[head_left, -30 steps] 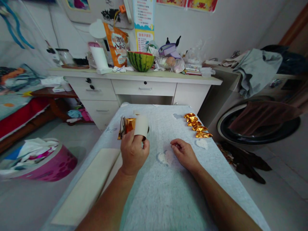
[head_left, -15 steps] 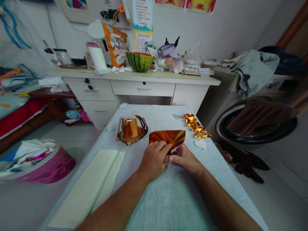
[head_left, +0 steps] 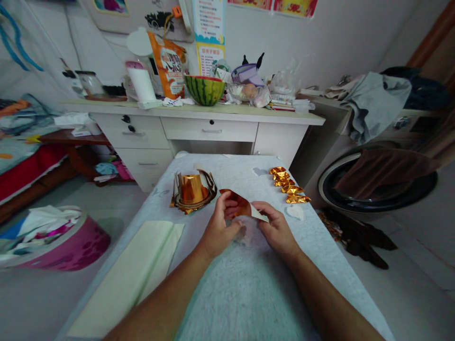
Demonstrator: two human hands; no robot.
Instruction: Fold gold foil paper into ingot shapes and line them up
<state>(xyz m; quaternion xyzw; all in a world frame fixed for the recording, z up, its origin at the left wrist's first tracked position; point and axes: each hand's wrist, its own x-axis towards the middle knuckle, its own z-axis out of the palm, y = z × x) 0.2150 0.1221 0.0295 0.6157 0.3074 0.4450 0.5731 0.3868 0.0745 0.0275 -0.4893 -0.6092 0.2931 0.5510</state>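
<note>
Between my hands, just above the table, is a sheet of shiny copper-gold foil paper [head_left: 242, 205] with a pale underside. My left hand [head_left: 222, 222] grips its left part, fingers behind and thumb in front. My right hand [head_left: 275, 227] pinches its right end between thumb and fingers. Left of it, a stack of gold foil paper [head_left: 194, 189] stands curled on the table. Several folded gold foil pieces [head_left: 289, 184] lie in a row at the far right of the table.
A folded pale sheet [head_left: 131, 274] lies along the table's left side. The table [head_left: 227, 293] has a light cloth cover. Behind it, a desk [head_left: 213, 113] carries a cut watermelon [head_left: 204, 91] and a snack bag. A pink bin [head_left: 74, 241] stands left, a washing machine [head_left: 327, 156] right.
My hands have moved apart and turned the foil sheet, so its pale underside shows at the right. The sheet now curves between them. My right hand has shifted to its right end.
</note>
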